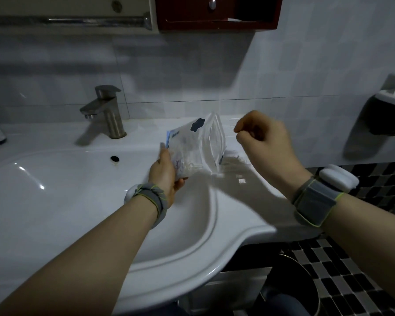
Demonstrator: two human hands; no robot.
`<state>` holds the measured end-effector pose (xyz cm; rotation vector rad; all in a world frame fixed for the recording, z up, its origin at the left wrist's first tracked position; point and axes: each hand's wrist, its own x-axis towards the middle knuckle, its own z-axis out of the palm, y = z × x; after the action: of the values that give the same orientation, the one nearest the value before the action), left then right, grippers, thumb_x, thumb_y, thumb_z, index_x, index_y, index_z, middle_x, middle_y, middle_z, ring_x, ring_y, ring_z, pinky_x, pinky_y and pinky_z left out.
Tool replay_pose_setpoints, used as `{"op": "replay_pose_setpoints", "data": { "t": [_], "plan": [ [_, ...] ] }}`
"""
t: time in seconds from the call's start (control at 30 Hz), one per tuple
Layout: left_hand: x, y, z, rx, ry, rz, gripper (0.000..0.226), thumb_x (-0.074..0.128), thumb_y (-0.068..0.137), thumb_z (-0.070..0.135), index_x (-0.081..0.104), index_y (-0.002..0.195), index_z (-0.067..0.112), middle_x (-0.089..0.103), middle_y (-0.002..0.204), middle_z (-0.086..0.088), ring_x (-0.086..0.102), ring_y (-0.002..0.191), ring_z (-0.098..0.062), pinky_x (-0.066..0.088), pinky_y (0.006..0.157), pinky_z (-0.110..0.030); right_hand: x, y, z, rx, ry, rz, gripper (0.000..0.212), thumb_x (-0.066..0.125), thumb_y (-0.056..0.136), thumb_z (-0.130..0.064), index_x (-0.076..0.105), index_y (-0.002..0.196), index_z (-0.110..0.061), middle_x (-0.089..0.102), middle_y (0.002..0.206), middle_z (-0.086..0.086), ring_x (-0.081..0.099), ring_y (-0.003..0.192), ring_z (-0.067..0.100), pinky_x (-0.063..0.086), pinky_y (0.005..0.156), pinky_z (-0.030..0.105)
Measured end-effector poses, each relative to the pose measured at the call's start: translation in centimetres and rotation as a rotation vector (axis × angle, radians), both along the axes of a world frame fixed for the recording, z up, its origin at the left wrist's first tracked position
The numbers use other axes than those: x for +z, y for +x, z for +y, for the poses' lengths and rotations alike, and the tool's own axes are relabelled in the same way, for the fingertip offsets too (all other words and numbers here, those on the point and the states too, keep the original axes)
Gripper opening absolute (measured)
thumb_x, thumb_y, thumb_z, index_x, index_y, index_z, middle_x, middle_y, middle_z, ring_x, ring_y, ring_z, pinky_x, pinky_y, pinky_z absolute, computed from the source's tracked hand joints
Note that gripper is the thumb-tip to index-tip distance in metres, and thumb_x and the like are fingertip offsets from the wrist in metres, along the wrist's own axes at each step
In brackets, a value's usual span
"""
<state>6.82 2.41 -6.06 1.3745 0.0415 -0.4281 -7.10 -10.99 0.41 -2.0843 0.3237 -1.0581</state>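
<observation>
Clear pouch (196,147) at the sink (214,226); I judge I'm mid-way through picking its contents out.
Left hand (167,174) grips the pouch's lower end, mouth tipped right, above the worktop (262,190) by the basin. Right hand (262,137) is just beside the mouth, fingertips pinched; I cannot tell if they hold anything. Next move probably needs a steady pouch and a fine pinch inside.

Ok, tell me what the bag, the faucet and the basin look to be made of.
Bag, held in the left hand: thin clear plastic film, glossy; it is see-through and creased, with dark blue print.
Faucet: metal with a brushed satin finish, probably stainless steel; dull grey sheen, soft highlights.
Basin: white glazed ceramic by the look; smooth, with sharp bright glints.
</observation>
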Motion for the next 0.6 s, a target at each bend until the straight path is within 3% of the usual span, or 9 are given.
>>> {"op": "replay_pose_setpoints", "data": {
  "t": [0.1,0.17,0.23,0.3,0.4,0.53,0.6],
  "plan": [
    [0.0,-0.1,0.0,-0.003,0.004,-0.009,0.052,0.036,0.098,0.062,0.065,0.112,0.022,0.067,0.081,0.002,0.059,0.054,-0.011,0.045,0.041,-0.017,1.8,-0.5,1.8,0.087,-0.176,0.065,0.017,0.056,0.078,-0.007,0.070,0.080,-0.018,0.062,0.067,-0.003,0.049,0.059,0.011,0.041,0.058,0.022],
    [0.0,-0.1,0.0,0.000,-0.003,-0.023,0.053,0.035,0.097,0.063,0.066,0.113,0.022,0.067,0.080,0.002,0.059,0.054,-0.010,0.046,0.042,-0.018,2.5,-0.3,2.5,0.101,-0.369,0.195,0.022,0.057,0.080,-0.008,0.073,0.080,-0.023,0.065,0.070,-0.009,0.055,0.064,0.008,0.043,0.062,0.017],
    [0.1,0.0,0.1,0.011,-0.017,-0.034,0.053,0.035,0.098,0.062,0.066,0.113,0.022,0.067,0.079,0.002,0.058,0.053,-0.010,0.046,0.043,-0.018,2.9,0.3,2.9,0.088,-0.488,0.310,0.026,0.056,0.081,-0.006,0.072,0.073,-0.025,0.057,0.060,-0.013,0.052,0.058,0.007,0.036,0.057,0.009],
    [0.2,0.0,0.2,0.019,-0.014,-0.051,0.052,0.034,0.098,0.060,0.065,0.114,0.023,0.068,0.081,0.001,0.059,0.054,-0.010,0.046,0.042,-0.019,3.3,0.6,3.0,0.059,-0.519,0.357,0.026,0.055,0.081,-0.006,0.073,0.070,-0.022,0.053,0.054,-0.013,0.048,0.053,0.009,0.034,0.053,0.006],
    [0.3,0.0,0.0,0.017,-0.004,-0.088,0.050,0.034,0.098,0.058,0.064,0.116,0.022,0.070,0.092,-0.005,0.062,0.060,-0.014,0.047,0.043,-0.021,4.1,0.9,3.2,0.048,-0.578,0.416,0.018,0.059,0.082,-0.010,0.077,0.078,-0.014,0.069,0.067,-0.003,0.059,0.063,0.015,0.045,0.057,0.016],
    [0.4,0.0,0.0,0.005,0.020,-0.145,0.051,0.031,0.100,0.056,0.061,0.124,0.023,0.070,0.108,-0.007,0.066,0.075,-0.018,0.050,0.045,-0.021,4.3,2.1,3.2,0.117,-0.540,0.621,0.013,0.064,0.080,-0.014,0.075,0.083,-0.010,0.069,0.077,0.004,0.057,0.063,0.015,0.049,0.060,0.019],
    [0.5,-0.1,0.1,-0.009,0.031,-0.177,0.050,0.031,0.100,0.055,0.059,0.126,0.023,0.069,0.111,-0.006,0.066,0.081,-0.020,0.049,0.044,-0.020,3.9,2.9,3.2,0.172,-0.538,0.694,0.017,0.062,0.081,-0.018,0.074,0.092,-0.010,0.071,0.086,0.006,0.061,0.071,0.018,0.055,0.069,0.024]
  ]
}}
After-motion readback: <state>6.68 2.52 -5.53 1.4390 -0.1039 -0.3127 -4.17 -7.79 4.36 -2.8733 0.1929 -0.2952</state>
